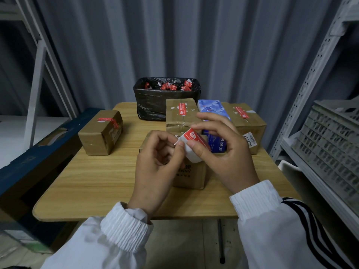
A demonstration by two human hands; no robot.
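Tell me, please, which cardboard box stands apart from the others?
The left box, standing alone with a red sticker across its top; the other three crowd together in the middle and right.

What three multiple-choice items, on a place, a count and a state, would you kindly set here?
1. Where does the black-lined bin stand? A) at the table's far edge B) on the floor C) in the grey crate
2. How many cardboard boxes are on the table? A) two B) four C) six
3. How is the red sticker held? A) loose on the table B) stuck on the blue pack C) pinched by left hand and right hand
1 A, it sits on the tabletop behind the boxes; 2 B, left, back, right and one under the hands; 3 C, fingers of both grip it.
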